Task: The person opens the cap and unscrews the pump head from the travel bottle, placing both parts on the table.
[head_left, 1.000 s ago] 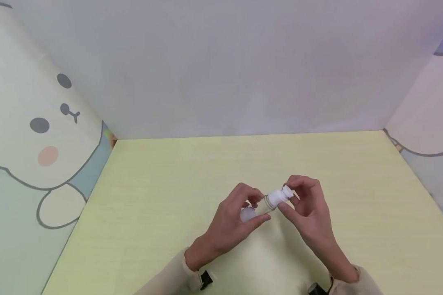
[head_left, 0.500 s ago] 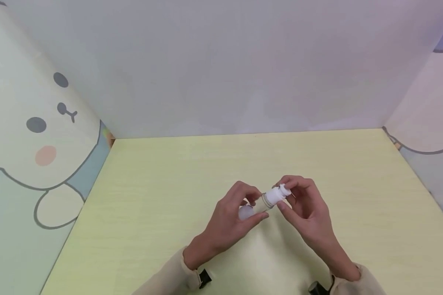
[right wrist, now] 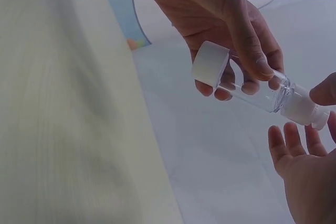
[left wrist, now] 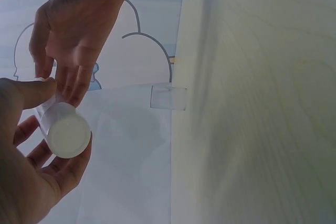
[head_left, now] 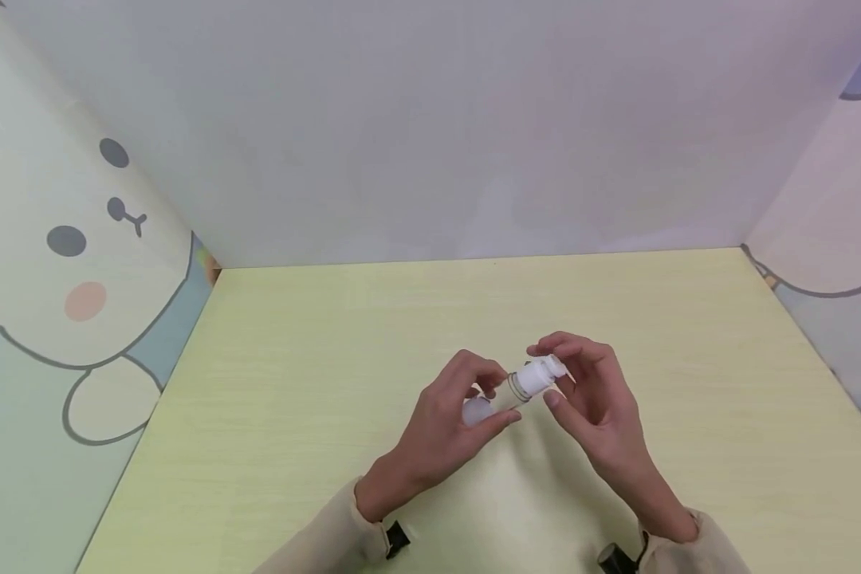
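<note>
A small clear bottle (right wrist: 257,95) is held tilted above the table, its white end (left wrist: 69,136) toward the left palm and its white stepped cap (head_left: 536,376) toward the right. My left hand (head_left: 448,418) grips the clear body between thumb and curled fingers. Around the cap, my right hand (head_left: 603,406) has loosened fingers; in the head view its thumb stands slightly apart from the cap. The right wrist view shows the right thumb beside the cap and the other fingers spread below it. Part of the bottle body is hidden behind the left fingers.
Below the hands lies a pale wooden table (head_left: 330,335). A plain light wall (head_left: 430,135) rises at its back edge, with cartoon-printed panels (head_left: 79,199) at the sides. Clear tape (left wrist: 168,97) spans the table's edge in the left wrist view.
The right fingers have turned about the cap, then spread, and the thumb has moved off it. My left hand has kept its grip on the bottle with little movement.
</note>
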Motion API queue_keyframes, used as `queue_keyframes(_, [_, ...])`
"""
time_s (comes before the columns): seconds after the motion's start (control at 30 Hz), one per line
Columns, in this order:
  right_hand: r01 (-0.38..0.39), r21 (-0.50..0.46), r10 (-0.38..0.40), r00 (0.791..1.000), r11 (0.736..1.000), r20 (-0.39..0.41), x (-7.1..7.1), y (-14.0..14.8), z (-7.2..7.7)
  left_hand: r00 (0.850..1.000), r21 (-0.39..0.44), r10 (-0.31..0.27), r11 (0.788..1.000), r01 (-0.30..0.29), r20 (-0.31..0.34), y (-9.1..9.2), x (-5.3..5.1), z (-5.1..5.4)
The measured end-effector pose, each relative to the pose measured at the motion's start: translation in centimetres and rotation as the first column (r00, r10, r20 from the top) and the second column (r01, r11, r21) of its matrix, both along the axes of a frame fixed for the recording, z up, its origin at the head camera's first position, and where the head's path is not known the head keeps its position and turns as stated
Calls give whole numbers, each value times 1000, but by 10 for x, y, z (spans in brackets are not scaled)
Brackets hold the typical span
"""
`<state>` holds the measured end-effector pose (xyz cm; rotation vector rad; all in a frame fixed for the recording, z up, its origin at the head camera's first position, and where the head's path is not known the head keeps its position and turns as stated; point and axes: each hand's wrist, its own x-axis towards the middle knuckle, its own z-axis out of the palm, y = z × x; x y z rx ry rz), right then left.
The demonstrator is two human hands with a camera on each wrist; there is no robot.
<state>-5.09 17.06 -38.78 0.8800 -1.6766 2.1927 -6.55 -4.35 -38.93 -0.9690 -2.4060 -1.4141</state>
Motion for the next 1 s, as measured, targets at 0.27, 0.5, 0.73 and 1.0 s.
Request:
queue_keyframes(0.27, [141, 68, -149, 981, 988, 124, 3, -1, 0, 1000, -4, -1, 1000, 1, 0, 0, 0, 1])
queue_keyframes(0.5, [144, 53, -149, 981, 988, 124, 2, -2, -3, 1000, -15, -5, 1000, 5, -21, 1, 1, 1])
queue_keyframes(0.73, [81, 2, -81, 996, 997, 34, -1, -2, -4, 1000, -25, 2, 1000, -3, -9, 1, 1, -1])
queue_keyframes(1.0, [40, 4, -40, 999, 999, -3, -1, -1, -3, 1000, -13, -1, 1000, 1, -13, 1, 0, -2])
